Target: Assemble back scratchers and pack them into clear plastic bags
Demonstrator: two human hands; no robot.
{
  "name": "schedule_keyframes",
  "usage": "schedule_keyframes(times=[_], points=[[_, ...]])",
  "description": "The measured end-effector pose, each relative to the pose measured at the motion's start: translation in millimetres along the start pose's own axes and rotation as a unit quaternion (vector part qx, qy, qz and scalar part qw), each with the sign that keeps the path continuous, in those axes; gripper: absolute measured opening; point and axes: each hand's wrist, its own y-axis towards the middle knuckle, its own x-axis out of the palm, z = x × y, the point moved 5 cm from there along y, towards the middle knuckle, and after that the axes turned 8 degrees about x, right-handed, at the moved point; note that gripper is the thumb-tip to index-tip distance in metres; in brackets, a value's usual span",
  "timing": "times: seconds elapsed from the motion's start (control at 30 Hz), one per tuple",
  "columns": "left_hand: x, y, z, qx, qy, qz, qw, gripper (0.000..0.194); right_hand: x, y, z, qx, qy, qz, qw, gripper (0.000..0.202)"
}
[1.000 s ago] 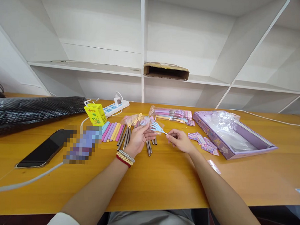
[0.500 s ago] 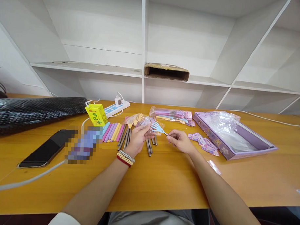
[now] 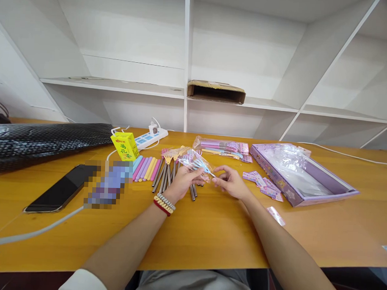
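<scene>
A light-blue hand-shaped back scratcher head (image 3: 201, 165) lies within a clear plastic bag (image 3: 190, 158) between my two hands. My left hand (image 3: 186, 179) is closed on the bag, thumb on top near the blue head. With fingers pinched, my right hand (image 3: 229, 181) grips the back scratcher's thin shaft (image 3: 212, 175) at the bag's right side. Beyond and beside my left hand lie several back scratcher heads with metal rods, including a yellow one (image 3: 168, 159). Coloured handles (image 3: 147, 168) in pink, purple, yellow and blue form a row left of them.
Packaged back scratchers (image 3: 223, 147) lie at the back. A purple display box (image 3: 275, 177) and small printed cards (image 3: 268, 188) are at right. At left are a phone (image 3: 61, 189), a yellow drink carton (image 3: 125, 146), a power strip (image 3: 152, 138) and a black wrapped roll (image 3: 50, 144).
The blue head has moved left and down into the clear bag, and my right hand has shifted slightly left with it. My left hand's thumb has come down over the bag.
</scene>
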Motion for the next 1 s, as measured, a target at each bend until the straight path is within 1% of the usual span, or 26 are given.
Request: schedule_keyframes(times=[0.1, 0.17, 0.27, 0.37, 0.47, 0.57, 0.63, 0.77, 0.83, 0.9, 0.97, 1.0], points=[[2.7, -1, -2, -0.008, 0.017, -0.032, 0.999, 0.030, 1, -1, -1, 0.003, 0.009, 0.001, 1.000, 0.058], [3.0, -1, -3, -0.018, 0.000, -0.047, 0.999, 0.031, 2, -1, 0, 0.008, 0.009, -0.004, 1.000, 0.062], [2.1, 0, -2, -0.037, -0.046, -0.051, 0.997, 0.037, 4, 0, 1, 0.011, -0.001, -0.020, 1.000, 0.058], [1.5, 1, -2, -0.031, -0.046, -0.041, 0.998, 0.038, 5, 0, 1, 0.015, -0.023, -0.025, 0.999, 0.049], [-0.2, 3, -3, -0.009, -0.018, -0.007, 1.000, 0.033, 5, -1, 0, 0.017, -0.046, -0.004, 0.999, 0.047], [-3.2, 5, -4, 0.028, -0.022, 0.032, 0.999, 0.028, 7, -1, 1, 0.018, -0.035, 0.013, 0.999, 0.052], [-5.3, 6, -2, 0.049, -0.047, 0.044, 0.997, 0.027, 11, -1, 2, 0.017, -0.005, 0.000, 1.000, 0.057], [-12.5, 8, 5, 0.055, -0.080, 0.067, 0.993, 0.024, 16, -2, 5, 0.033, 0.033, -0.049, 0.998, 0.066], [-18.2, 10, 10, 0.061, -0.084, 0.085, 0.991, 0.024, 14, -1, 8, 0.059, 0.018, -0.071, 0.996, 0.064], [-25.2, 12, 16, 0.072, -0.087, 0.104, 0.988, 0.024, 9, 0, 12, 0.088, -0.012, -0.091, 0.992, 0.055], [-33.0, 14, 20, 0.086, -0.087, 0.127, 0.984, 0.022, 3, 1, 16, 0.106, -0.044, -0.094, 0.989, 0.047], [-36.5, 15, 22, 0.092, -0.084, 0.137, 0.983, 0.021, 0, 3, 18, 0.108, -0.059, -0.085, 0.989, 0.044]])
